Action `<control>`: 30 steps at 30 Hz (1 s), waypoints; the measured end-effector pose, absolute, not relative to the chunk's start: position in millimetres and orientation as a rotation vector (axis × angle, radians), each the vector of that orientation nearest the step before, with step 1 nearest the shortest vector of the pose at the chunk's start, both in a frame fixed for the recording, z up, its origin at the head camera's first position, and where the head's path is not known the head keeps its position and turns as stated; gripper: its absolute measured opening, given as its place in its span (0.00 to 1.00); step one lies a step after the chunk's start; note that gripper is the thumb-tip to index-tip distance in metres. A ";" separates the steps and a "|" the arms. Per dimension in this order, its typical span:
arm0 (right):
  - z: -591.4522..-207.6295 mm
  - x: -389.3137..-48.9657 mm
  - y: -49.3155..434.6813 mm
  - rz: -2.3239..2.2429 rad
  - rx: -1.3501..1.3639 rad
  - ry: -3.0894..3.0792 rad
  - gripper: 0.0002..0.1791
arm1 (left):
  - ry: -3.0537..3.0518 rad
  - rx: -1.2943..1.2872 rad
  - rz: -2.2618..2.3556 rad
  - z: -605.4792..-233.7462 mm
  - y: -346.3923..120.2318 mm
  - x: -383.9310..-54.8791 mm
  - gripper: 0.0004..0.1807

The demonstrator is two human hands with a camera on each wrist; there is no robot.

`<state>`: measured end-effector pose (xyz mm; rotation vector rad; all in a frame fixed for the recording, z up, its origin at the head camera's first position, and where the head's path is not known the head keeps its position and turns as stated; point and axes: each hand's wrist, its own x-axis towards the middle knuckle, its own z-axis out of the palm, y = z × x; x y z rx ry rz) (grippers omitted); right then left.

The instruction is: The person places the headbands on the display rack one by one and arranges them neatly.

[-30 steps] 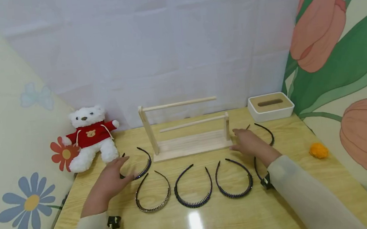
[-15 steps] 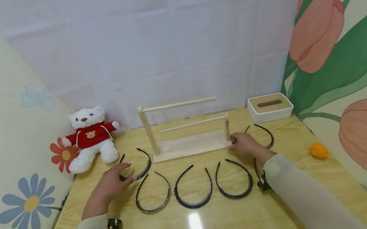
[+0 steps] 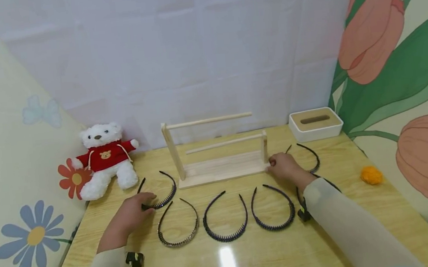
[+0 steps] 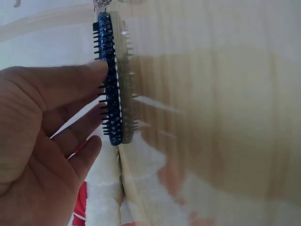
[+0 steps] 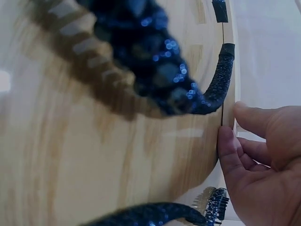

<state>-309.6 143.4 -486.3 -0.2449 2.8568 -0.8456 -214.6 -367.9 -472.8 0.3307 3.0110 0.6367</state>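
My left hand (image 3: 129,217) pinches the comb-toothed headband (image 3: 170,194) at the far left, which lies on the table. Up close in the left wrist view, the thumb lies on the blue beaded band of that headband (image 4: 109,89), its teeth pointing toward the palm. My right hand (image 3: 287,169) grips the right front corner of the wooden rack (image 3: 221,170), thumb and fingers at the edge of its base. The rack has two posts and two bare rods at different heights. In the right wrist view, a dark glittery headband (image 5: 164,70) looms close to the camera.
Along the front lie a silvery headband (image 3: 178,243) and two dark ones (image 3: 226,238) (image 3: 275,228). Another dark headband (image 3: 316,160) lies behind the right hand, one more partly under the sleeve. A white bear (image 3: 105,157), tissue box (image 3: 315,124) and orange pompom (image 3: 371,175) stand around.
My right hand has come down onto the rack's right corner and its fingers have closed there. My left fingers have closed on the far-left headband. The rack and headbands look unmoved.
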 end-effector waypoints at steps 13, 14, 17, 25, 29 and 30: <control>-488.1 -310.9 143.0 -0.839 -0.240 2.869 0.14 | 3.058 0.376 0.537 -478.0 -369.0 -221.0 0.09; -488.1 -311.0 142.8 -0.840 -0.241 2.868 0.13 | 3.064 0.379 0.525 -477.4 -368.3 -220.9 0.09; -488.2 -311.1 143.0 -0.834 -0.246 2.866 0.12 | 3.067 0.404 0.489 -474.5 -365.8 -220.6 0.08; -489.2 -311.4 144.9 -0.834 -0.237 2.861 0.19 | 3.068 0.453 0.425 -471.8 -362.2 -222.2 0.07; -490.2 -311.5 144.1 -0.846 -0.248 2.854 0.18 | 3.061 0.446 0.441 -474.4 -365.8 -221.6 0.06; -490.2 -311.4 144.0 -0.848 -0.255 2.853 0.18 | 3.060 0.442 0.448 -475.1 -366.8 -221.0 0.05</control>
